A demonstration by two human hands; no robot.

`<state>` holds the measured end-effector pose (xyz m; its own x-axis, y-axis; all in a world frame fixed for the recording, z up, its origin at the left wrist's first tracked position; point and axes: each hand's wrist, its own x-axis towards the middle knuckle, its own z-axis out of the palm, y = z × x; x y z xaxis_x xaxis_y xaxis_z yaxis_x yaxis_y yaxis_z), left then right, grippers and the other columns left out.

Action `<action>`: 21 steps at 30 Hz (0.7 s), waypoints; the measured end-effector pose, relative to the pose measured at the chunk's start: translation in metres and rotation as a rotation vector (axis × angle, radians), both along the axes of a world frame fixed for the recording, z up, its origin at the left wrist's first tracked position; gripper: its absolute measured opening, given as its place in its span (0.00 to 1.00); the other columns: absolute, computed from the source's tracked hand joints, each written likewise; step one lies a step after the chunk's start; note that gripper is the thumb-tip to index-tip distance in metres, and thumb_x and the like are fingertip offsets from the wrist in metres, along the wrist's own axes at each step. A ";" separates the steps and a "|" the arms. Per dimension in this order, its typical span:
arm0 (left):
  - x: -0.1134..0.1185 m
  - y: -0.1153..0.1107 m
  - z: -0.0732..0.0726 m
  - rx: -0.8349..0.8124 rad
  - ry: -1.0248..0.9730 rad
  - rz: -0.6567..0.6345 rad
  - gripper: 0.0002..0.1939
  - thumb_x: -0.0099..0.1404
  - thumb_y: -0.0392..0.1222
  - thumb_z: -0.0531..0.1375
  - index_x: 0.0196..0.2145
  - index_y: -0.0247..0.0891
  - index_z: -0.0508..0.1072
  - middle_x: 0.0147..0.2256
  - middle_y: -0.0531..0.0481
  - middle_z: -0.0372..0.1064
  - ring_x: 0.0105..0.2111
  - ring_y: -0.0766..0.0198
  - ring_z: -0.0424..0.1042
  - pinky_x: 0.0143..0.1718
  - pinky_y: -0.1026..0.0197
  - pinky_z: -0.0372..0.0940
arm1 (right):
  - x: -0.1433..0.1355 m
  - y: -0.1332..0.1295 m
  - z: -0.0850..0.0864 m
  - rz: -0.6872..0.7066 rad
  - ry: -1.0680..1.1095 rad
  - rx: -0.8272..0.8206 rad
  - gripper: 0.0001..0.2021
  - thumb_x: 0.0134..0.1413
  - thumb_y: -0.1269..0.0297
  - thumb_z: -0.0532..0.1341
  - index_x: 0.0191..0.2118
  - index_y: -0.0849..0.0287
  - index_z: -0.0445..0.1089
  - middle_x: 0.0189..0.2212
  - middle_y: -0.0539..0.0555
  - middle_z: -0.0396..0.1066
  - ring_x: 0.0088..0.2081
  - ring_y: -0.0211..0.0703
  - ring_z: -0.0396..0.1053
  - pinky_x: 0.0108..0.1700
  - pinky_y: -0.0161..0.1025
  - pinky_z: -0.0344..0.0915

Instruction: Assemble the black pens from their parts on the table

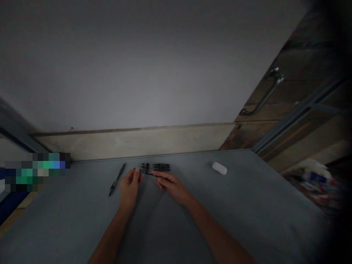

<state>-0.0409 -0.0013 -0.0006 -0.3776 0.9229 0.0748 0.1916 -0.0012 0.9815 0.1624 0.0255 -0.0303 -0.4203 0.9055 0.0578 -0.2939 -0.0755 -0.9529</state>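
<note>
Between my two hands, just above the grey table, a dark pen (148, 172) is held roughly level. My left hand (131, 183) pinches its left end, and my right hand (168, 184) pinches the other end between thumb and fingers. Right behind it, several black pens (161, 165) lie side by side in a row, partly covered by the held pen and my fingers. To the left of my left hand another black pen (117, 179) lies slanted on the table, apart from the row.
A small white rounded case (219, 168) lies on the grey table (247, 205) at the right. A pale wall (143, 73) rises behind the table's far edge. On the right is a wooden door with a metal handle (266, 93). A blurred-out patch covers the far left.
</note>
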 end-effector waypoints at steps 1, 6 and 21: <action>0.002 -0.001 0.000 -0.018 -0.009 -0.026 0.38 0.66 0.84 0.62 0.25 0.45 0.72 0.24 0.53 0.70 0.26 0.60 0.70 0.32 0.57 0.66 | 0.000 0.000 -0.001 0.003 -0.007 0.005 0.18 0.65 0.49 0.76 0.56 0.48 0.90 0.27 0.47 0.74 0.29 0.41 0.63 0.36 0.43 0.57; 0.016 -0.005 -0.007 -0.063 -0.004 -0.117 0.38 0.61 0.84 0.66 0.25 0.43 0.75 0.24 0.51 0.72 0.27 0.58 0.71 0.33 0.56 0.66 | -0.002 -0.001 -0.003 -0.006 0.004 -0.031 0.21 0.67 0.41 0.74 0.55 0.49 0.91 0.30 0.50 0.77 0.32 0.44 0.67 0.38 0.43 0.61; 0.011 0.000 -0.017 -0.055 -0.069 -0.023 0.38 0.64 0.82 0.66 0.44 0.41 0.87 0.28 0.51 0.77 0.26 0.57 0.74 0.28 0.57 0.67 | -0.014 -0.011 -0.018 -0.201 -0.363 0.329 0.11 0.67 0.59 0.70 0.50 0.46 0.90 0.36 0.53 0.87 0.35 0.53 0.80 0.41 0.49 0.75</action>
